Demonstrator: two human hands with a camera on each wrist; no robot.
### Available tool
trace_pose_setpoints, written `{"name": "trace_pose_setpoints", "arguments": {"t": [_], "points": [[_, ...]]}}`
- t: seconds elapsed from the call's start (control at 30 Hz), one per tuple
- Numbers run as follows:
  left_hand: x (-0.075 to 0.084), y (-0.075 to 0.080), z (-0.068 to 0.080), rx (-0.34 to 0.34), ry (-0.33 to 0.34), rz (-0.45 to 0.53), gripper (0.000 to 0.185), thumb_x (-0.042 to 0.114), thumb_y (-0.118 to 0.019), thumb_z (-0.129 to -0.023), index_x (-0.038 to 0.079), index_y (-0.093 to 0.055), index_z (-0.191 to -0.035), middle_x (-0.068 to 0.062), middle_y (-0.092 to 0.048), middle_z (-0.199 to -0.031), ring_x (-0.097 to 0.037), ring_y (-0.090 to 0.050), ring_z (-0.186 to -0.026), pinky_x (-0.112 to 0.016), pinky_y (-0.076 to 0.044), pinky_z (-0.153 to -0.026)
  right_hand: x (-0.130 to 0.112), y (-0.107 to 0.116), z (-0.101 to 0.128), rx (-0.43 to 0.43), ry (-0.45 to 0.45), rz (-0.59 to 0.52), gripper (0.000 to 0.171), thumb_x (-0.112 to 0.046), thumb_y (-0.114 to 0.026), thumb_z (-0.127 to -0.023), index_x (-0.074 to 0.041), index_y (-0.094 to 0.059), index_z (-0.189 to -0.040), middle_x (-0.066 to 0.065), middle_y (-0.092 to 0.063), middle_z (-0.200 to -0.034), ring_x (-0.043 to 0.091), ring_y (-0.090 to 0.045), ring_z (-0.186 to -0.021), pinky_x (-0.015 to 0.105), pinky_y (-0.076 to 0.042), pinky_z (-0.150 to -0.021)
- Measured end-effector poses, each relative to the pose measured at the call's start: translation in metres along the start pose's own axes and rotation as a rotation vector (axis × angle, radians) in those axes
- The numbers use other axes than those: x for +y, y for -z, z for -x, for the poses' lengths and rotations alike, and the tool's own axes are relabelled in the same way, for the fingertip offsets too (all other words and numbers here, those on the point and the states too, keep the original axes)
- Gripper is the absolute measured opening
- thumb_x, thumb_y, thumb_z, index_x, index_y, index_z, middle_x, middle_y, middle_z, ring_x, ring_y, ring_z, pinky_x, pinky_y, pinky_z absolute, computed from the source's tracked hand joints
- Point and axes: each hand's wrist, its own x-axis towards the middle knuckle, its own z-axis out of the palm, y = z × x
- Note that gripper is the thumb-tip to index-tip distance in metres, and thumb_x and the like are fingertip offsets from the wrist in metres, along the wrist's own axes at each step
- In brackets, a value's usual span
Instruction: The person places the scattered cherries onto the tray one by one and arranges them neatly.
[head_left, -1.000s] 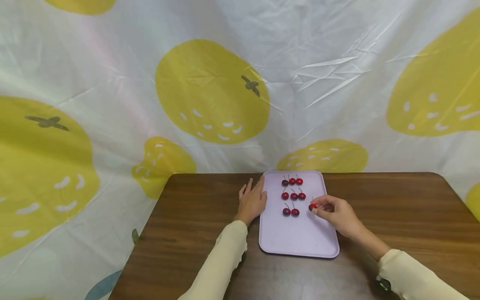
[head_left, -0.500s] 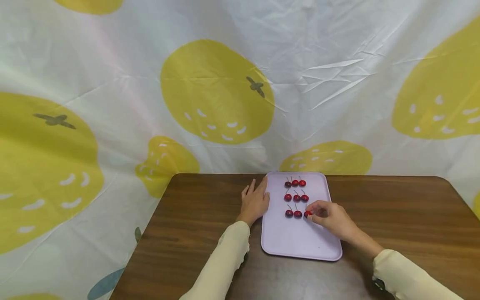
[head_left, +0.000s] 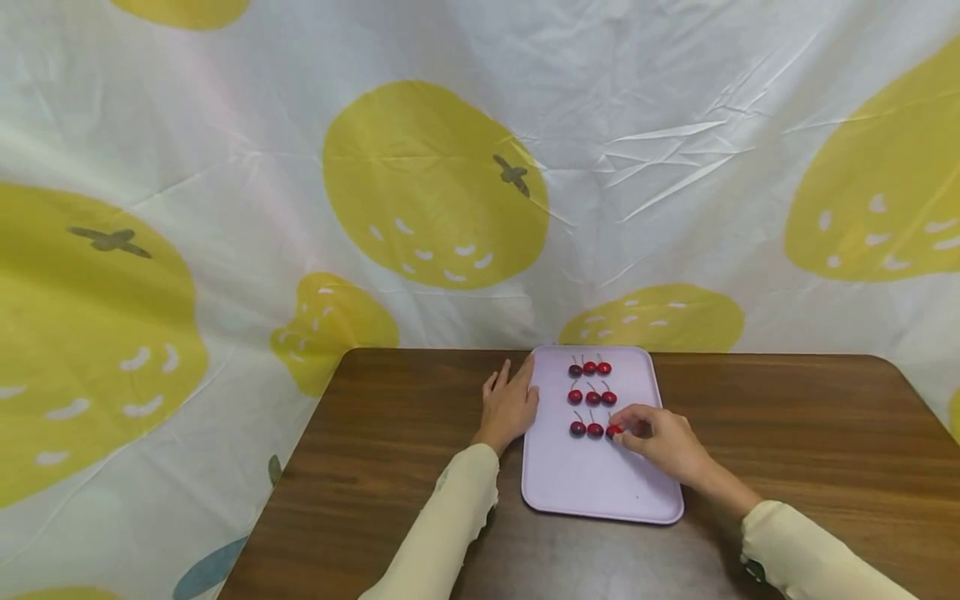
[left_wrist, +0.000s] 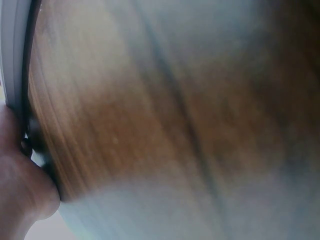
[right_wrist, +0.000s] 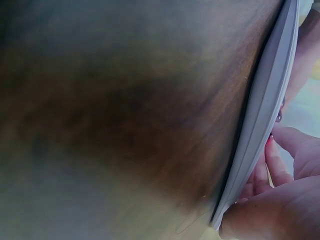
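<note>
In the head view, a pale lilac tray (head_left: 592,487) bears red cherries with stems in three rows of three. My right hand (head_left: 663,443) pinches the right-hand cherry (head_left: 612,432) of the nearest row between thumb and fingers, down at the tray's surface. That cherry sits close beside the middle cherry (head_left: 595,430) of the row. My left hand (head_left: 510,410) rests along the tray's left rim with its fingers extended. The right wrist view shows the tray's side wall (right_wrist: 260,115) and my fingers above it, with only a speck of red between them.
The tray lies on a dark brown wooden table (head_left: 405,442), near its far edge. Behind the table hangs a white cloth (head_left: 637,208) printed with big yellow fruits. Another row's cherries (head_left: 592,398) lie just beyond the right hand's fingertips.
My right hand has carried the cherry left and set it at the end of the nearest row, still holding it. The left hand keeps its place; the head view has shifted slightly.
</note>
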Motion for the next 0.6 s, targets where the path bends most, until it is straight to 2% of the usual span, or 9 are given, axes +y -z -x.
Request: {"name": "trace_pose_setpoints", "arguments": {"t": [0.3,0.6], "points": [[0.003,0.000,0.003,0.007,-0.001,0.015,0.061,0.033,-0.042,-0.111,0.024,-0.027,-0.169,0.008,-0.037,-0.171,-0.028,-0.021,-0.166,-0.053,-0.014,-0.133,-0.001,0.003,0.005,0.032,-0.001,-0.026,0.021,-0.015,-0.084,-0.089,-0.013,-0.080,-0.109,0.001,-0.080,-0.098,0.010,-0.064,-0.086,0.024,-0.050,-0.074],[0.004,0.004,0.002,0.019,-0.012,0.030,0.060,0.029,-0.045,-0.110,0.018,-0.032,-0.168,0.002,-0.041,-0.170,-0.033,-0.025,-0.165,-0.057,-0.016,-0.131,-0.009,0.019,0.015,0.088,-0.030,-0.008,0.026,-0.023,-0.082,-0.093,-0.011,-0.077,-0.115,0.008,-0.079,-0.112,0.022,-0.068,-0.098,0.032,-0.053,-0.079]]}}
